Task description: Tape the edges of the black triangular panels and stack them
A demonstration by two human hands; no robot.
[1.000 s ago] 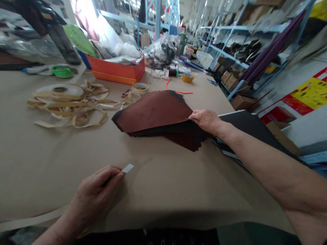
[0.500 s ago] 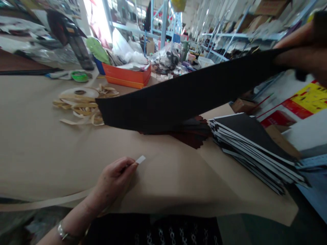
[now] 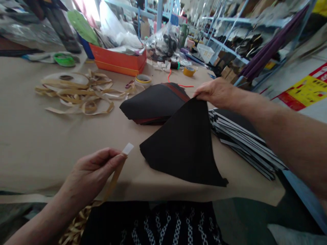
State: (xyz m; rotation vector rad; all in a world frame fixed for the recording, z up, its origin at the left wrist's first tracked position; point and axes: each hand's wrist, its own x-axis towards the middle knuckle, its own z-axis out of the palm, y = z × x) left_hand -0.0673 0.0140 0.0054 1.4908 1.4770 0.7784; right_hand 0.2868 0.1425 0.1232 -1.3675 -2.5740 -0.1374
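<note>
Black sheet (image 3: 186,146) is held up by its top corner, pinched in the fingers of the right hand (image 3: 217,92). Its lower edge is spread on the bench (image 3: 38,143), just in front of the pile of dark pieces (image 3: 153,102). A tape strip (image 3: 127,149), white at the tip, is pinched between thumb and forefinger of the left hand (image 3: 89,173), near the sheet's left edge but apart from it. Trouble can be foreseen here. Hung from one corner, the sheet may sag or swing. If the pinch slips, it could be dropped askew, half over the stack of boards (image 3: 242,136). The loose strip could also be snagged or creased.
</note>
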